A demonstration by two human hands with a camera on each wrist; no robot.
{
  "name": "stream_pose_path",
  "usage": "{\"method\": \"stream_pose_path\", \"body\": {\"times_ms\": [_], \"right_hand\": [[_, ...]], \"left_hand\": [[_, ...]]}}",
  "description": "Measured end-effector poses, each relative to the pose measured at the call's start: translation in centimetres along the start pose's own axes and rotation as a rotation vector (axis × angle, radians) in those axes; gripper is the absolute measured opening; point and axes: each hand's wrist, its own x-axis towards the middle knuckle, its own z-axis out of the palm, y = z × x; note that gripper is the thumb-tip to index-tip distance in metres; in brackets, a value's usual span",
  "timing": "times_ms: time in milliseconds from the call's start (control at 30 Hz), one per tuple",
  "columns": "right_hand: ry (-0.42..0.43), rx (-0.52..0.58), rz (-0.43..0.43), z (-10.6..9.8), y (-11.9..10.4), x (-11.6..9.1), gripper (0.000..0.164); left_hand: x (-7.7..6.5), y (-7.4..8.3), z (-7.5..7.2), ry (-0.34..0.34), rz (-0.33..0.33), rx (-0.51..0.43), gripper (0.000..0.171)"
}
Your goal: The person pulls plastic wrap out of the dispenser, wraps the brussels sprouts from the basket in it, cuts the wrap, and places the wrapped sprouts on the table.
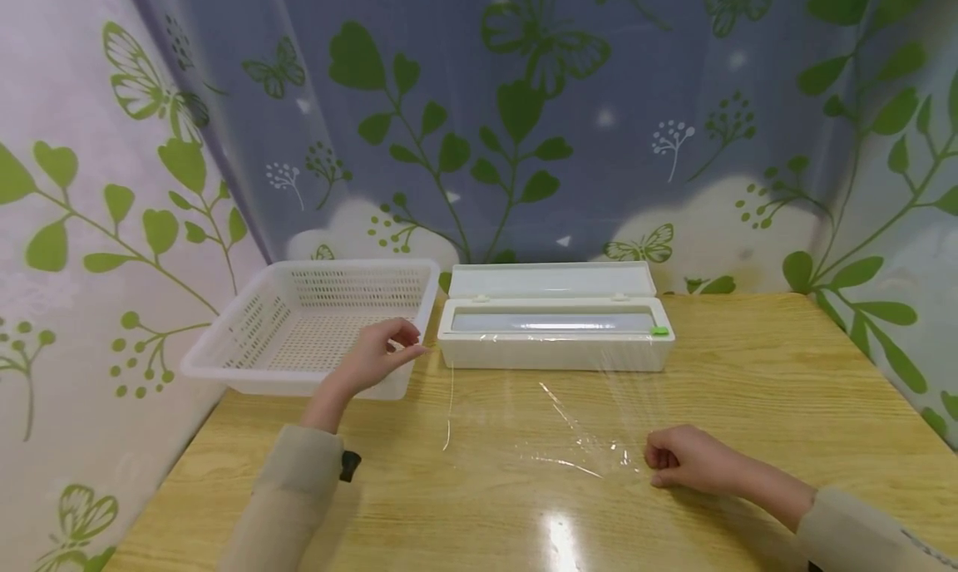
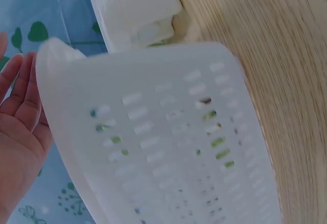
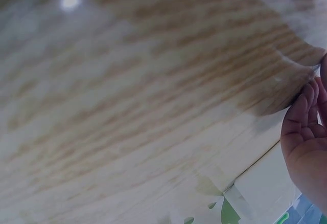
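Clear film (image 1: 572, 426) pinched between right hand's (image 1: 692, 460) thumb and fingers, sheet spreading left, running back to white dispenser (image 1: 554, 306) near table's (image 1: 748, 372) far edge! Left hand (image 1: 377, 357) loose, gripping nothing, beside basket (image 1: 359, 288) at far left corner.

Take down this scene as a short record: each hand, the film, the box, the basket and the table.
Left hand: fingers relaxed, no film visible in it, by the basket's right rim; contact unclear
Right hand: pinches the film
Clear film: runs from the box over its front edge, creased near the right hand
White box: lid open, green piece at its right end
White basket: left of the box, slotted walls
Table: wood-grained
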Motion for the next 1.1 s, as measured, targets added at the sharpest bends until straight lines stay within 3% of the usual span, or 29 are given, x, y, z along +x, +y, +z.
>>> {"method": "stream_pose_path", "body": {"times_ms": [500,800,1100], "right_hand": [[0.012,-0.007,-0.042,0.0,0.4,0.1,0.022],[-0.007,0.019,-0.024,0.1,0.2,0.1,0.020],[-0.010,0.018,-0.011,0.1,0.2,0.1,0.020]], "left_hand": [[-0.4,-4.2,-2.7,0.017,-0.182,0.038,0.033],[0.0,-6.2,-2.9,-0.063,-0.291,0.072,0.037],[0.5,-7.9,-3.2,-0.115,-0.320,0.105,0.041]]}}
